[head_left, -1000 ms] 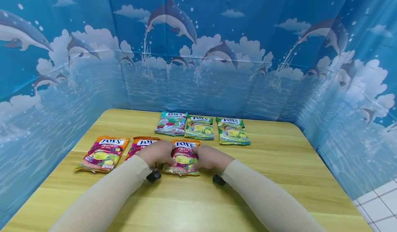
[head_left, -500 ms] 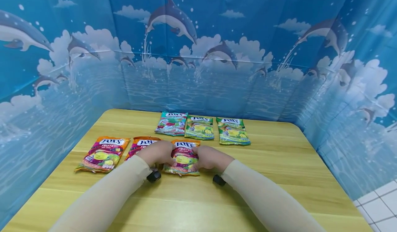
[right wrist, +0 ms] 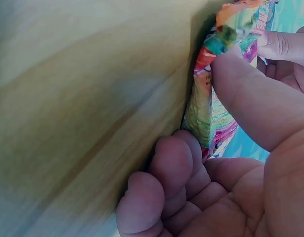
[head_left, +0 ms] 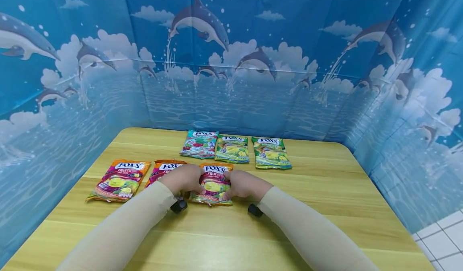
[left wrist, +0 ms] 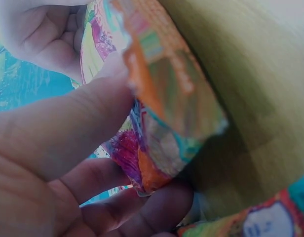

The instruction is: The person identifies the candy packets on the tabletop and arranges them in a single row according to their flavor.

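Note:
An orange-and-purple bag of Fox's fruit candy (head_left: pixel 213 178) lies face up on the wooden table (head_left: pixel 231 239), between both hands. My left hand (head_left: pixel 185 177) grips its left edge, thumb (left wrist: pixel 78 118) on the top face and fingers curled at the side in the left wrist view. From the other side my right hand (head_left: pixel 246 183) holds the right edge, its thumb (right wrist: pixel 255 94) pressing the top and its fingers (right wrist: pixel 171 163) bent against the table side. A second fruit candy bag (head_left: pixel 164 168) is partly hidden behind the left hand and wrist.
Another orange fruit candy bag (head_left: pixel 121 181) lies at the left. Along the back rest a teal candy bag (head_left: pixel 199 144) and two green ones, the middle (head_left: pixel 232 149) touching or almost touching the teal and the right (head_left: pixel 271 153) apart. A dolphin-print curtain (head_left: pixel 231 98) surrounds the table.

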Demonstrator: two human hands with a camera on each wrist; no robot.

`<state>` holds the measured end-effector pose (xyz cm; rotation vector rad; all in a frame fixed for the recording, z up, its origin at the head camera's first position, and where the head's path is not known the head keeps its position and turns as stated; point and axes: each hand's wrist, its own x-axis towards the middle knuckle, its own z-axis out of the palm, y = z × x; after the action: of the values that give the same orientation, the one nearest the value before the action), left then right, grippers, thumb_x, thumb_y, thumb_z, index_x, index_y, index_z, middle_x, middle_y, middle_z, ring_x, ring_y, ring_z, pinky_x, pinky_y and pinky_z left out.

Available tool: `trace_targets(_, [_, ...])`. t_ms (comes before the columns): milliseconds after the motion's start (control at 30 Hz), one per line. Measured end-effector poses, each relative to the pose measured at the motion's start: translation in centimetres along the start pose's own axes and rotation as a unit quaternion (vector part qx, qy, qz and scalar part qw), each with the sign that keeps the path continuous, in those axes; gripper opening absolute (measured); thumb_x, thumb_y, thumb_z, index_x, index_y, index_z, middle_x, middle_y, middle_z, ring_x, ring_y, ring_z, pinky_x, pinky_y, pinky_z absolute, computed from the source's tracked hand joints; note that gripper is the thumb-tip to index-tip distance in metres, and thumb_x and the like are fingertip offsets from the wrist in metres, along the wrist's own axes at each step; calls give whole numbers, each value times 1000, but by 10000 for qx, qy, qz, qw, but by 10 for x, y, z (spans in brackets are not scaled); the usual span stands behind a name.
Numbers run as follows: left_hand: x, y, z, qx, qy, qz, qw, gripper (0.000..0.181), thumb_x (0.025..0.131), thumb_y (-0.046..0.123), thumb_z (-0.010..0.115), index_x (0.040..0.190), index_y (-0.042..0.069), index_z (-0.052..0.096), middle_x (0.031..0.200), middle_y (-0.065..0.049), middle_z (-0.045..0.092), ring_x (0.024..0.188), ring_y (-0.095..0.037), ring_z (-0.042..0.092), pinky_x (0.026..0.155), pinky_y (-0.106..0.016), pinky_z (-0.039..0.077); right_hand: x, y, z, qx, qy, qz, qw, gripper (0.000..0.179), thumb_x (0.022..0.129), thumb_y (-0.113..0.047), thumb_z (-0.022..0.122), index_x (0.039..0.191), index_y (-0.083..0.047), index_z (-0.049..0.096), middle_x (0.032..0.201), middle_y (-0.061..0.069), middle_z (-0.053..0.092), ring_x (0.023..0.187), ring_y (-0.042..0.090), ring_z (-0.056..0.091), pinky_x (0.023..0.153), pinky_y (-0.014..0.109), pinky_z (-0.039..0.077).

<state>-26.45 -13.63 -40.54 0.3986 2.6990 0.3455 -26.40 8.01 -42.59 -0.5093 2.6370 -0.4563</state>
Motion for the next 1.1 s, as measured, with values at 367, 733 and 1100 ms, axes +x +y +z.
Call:
trace_targets(367, [0,2,-1,98,-12,27,9999,62,86,40,87,137,8,69,118,-6,73,97,-25,61,104,-51,53,-2,-1,-1,-32,-10,-21,10000,83,91,-37,84,159,-11,47,152,12,59,136,28,57,122,48,42])
trace_targets(733, [-1,2,-2,45,-28,39,10000,58,86,38,89,133,7,71,113,-5,74,95,-24,62,101,-50,54,-1,-1,-1,-143,-14,-62,9999,84,90,-39,84,160,-11,46,154,12,57,138,29,56,122,48,41])
trace_targets(1100, [0,4,-4,55,-49,-14,10000,52,85,38,89,124,7,74,104,-5,72,90,-25,61,92,-46,54,-1,-1,-2,-315,-68,-83,9994,87,90,-42,84,161,-11,44,153,12,59,138,27,57,122,46,41])
